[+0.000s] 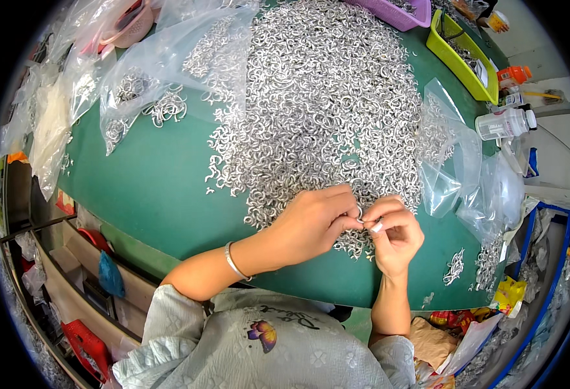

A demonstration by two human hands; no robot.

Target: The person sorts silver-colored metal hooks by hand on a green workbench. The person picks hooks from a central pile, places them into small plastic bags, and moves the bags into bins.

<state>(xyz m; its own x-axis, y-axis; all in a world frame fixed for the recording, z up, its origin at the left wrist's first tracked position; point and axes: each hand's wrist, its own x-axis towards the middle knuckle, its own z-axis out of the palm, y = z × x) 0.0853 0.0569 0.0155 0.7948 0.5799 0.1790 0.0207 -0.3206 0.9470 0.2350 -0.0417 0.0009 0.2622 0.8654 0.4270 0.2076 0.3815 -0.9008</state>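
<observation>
A wide heap of small silvery curved metal hooks [324, 97] covers the middle of the green table [162, 194]. Over its near edge my two hands meet, fingertips almost touching. My left hand [314, 220] pinches one small curved metal hook [360, 214] between thumb and fingers. From the other side, my right hand [395, 235] is closed in a pinch at the same hook. The fingers cover most of the piece, so its full shape is hidden. Just below the hands lie more loose hooks on the tabletop.
Clear plastic bags [174, 58] lie over the heap's left side, and another plastic bag [450, 162] lies at the right. A green basket [463, 55], a purple basket [401, 13] and a clear bottle [505, 123] stand far right. Small hook piles [453, 267] sit near the right edge.
</observation>
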